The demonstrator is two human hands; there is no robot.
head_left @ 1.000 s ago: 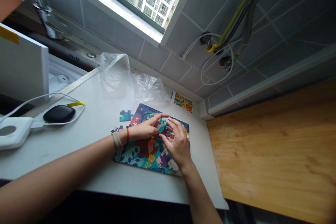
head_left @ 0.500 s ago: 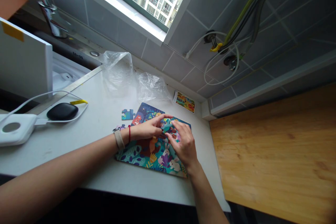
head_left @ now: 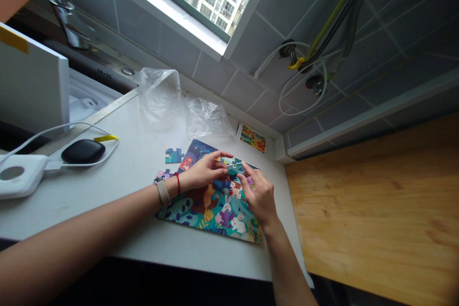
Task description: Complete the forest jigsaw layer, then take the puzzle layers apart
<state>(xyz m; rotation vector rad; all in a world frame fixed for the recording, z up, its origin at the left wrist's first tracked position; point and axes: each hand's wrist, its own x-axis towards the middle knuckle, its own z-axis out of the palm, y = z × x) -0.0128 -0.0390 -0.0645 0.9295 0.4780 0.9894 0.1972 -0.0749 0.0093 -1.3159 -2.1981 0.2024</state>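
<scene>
A teal puzzle piece [head_left: 235, 169] is held up, tilted, above the upper right of a colourful jigsaw puzzle [head_left: 201, 210] with rabbits and plants. My right hand [head_left: 258, 195] pinches the piece's right side between thumb and fingers. At its left end, the thumb and a bent finger of my left hand [head_left: 204, 170] close on it, while the index finger stretches out above. My hands hide part of the puzzle's upper half. Left of the puzzle lies a loose blue puzzle piece [head_left: 173, 155], and a purple puzzle piece [head_left: 163, 173] shows partly behind my left wrist.
Crumpled clear plastic bags [head_left: 206, 117] lie behind the puzzle, near a small picture card [head_left: 251, 138]. To the left are a black case [head_left: 83, 151], a white charger [head_left: 21, 177] with a cable, and the sink [head_left: 96, 71]. A wooden surface [head_left: 373, 201] adjoins the counter's right side.
The held puzzle piece and my right hand have moved slightly right. The piece has turned and shows a pale edge. My left hand has shifted only a little.
</scene>
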